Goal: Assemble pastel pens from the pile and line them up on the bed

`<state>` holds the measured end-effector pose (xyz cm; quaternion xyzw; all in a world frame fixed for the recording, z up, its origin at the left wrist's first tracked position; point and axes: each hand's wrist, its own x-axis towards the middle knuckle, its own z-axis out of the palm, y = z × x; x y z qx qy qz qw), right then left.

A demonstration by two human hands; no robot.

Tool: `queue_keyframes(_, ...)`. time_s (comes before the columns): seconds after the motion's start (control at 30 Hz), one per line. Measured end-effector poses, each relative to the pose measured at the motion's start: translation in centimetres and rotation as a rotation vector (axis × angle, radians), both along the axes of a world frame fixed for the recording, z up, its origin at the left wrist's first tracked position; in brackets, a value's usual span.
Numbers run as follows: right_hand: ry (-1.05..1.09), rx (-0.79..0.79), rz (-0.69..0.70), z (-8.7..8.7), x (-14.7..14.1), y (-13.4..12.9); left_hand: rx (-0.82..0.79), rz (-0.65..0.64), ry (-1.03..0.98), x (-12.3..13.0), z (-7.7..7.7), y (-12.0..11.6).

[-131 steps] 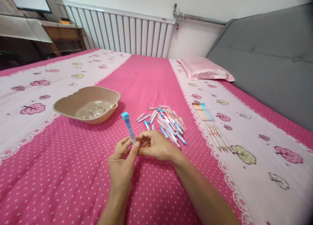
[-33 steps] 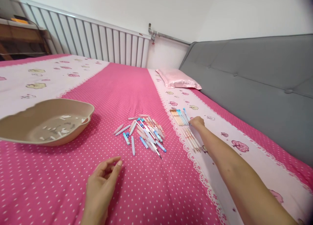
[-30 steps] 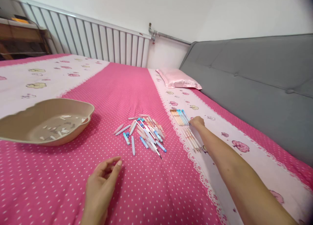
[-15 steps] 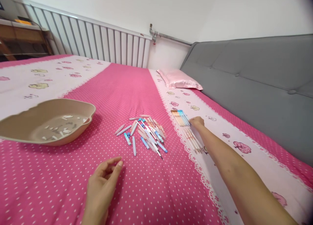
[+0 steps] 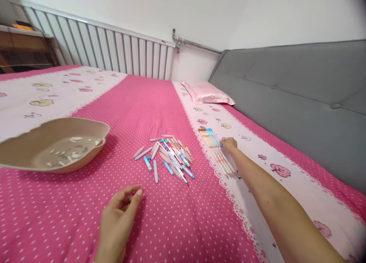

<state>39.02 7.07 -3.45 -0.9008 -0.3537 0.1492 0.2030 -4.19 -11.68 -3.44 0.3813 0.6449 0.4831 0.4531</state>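
My right hand [image 5: 229, 142] is stretched out to the right end of a row of capped pens [image 5: 210, 138], its fingers closed at the outermost light-blue pen. Orange-brown pens lie on the left of that row, blue ones on the right. Just below is a second row of pale pens [image 5: 222, 163] with brownish bands. My left hand [image 5: 121, 213] rests over the pink bedspread with thumb and fingers curved, apart and holding nothing. Ahead of it lies a loose pile of pen parts [image 5: 171, 156]: barrels, blue caps and thin white refills with dark tips.
A beige basin [image 5: 57, 141] with small white pieces inside stands at the left. Under everything is a pink dotted bedspread [image 5: 171, 225]. A pink pillow [image 5: 207, 92] lies at the back by the grey headboard [image 5: 291, 87]. A white radiator [image 5: 114, 49] lines the wall.
The view has shifted slightly, so the scene sits a little further left. Both hands keep nearly the same places, the right one still at the row's end.
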Motion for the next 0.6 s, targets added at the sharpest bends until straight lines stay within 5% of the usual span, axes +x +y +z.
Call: queue_keyframes(0.6,0.010,0.021,0.033,-0.09,-0.05,-0.24,0.024,-0.003,0.026,0.25,0.47,-0.10)
